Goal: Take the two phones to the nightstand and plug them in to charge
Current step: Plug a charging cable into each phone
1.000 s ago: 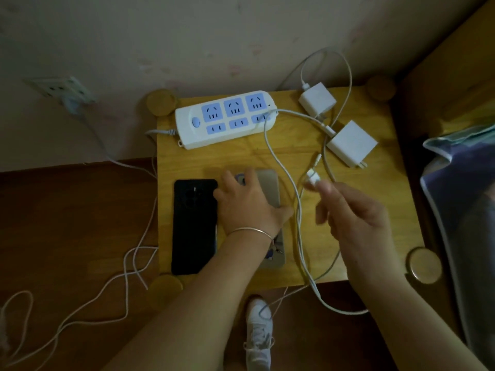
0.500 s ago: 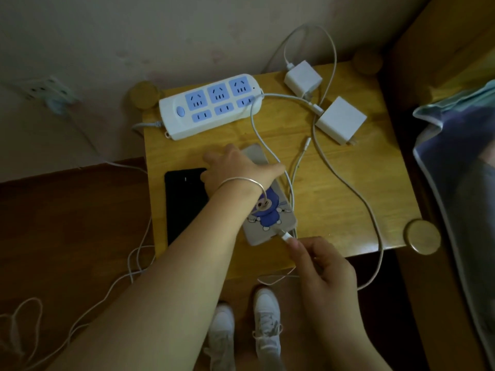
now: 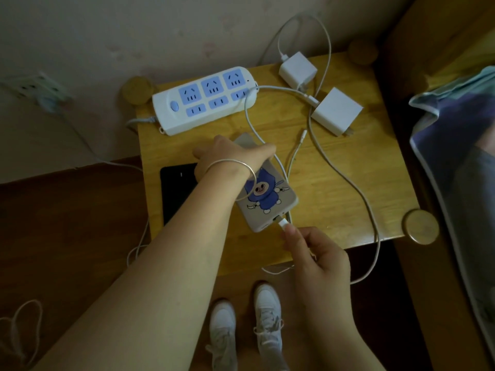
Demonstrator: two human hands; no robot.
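Observation:
Two phones lie on the wooden nightstand (image 3: 334, 188). A phone in a grey cartoon case (image 3: 265, 202) lies face down near the middle, and my left hand (image 3: 233, 159) presses on its far end. A black phone (image 3: 175, 191) lies to its left, partly hidden by my left forearm. My right hand (image 3: 313, 253) pinches a white cable plug (image 3: 282, 223) at the port on the cartoon phone's near edge. That cable (image 3: 251, 121) runs back to the white power strip (image 3: 206, 99).
Two white charger bricks (image 3: 297, 69) (image 3: 337, 111) lie at the back right, unplugged, with cables looping over the nightstand's front edge. A bed with a blanket (image 3: 455, 145) stands at right. A wall socket (image 3: 34, 88) is at left. My white shoes (image 3: 267, 314) stand below.
My right hand brought the white plug from above the nightstand down to the cartoon phone's near edge. The left hand turned that phone, showing its cartoon back.

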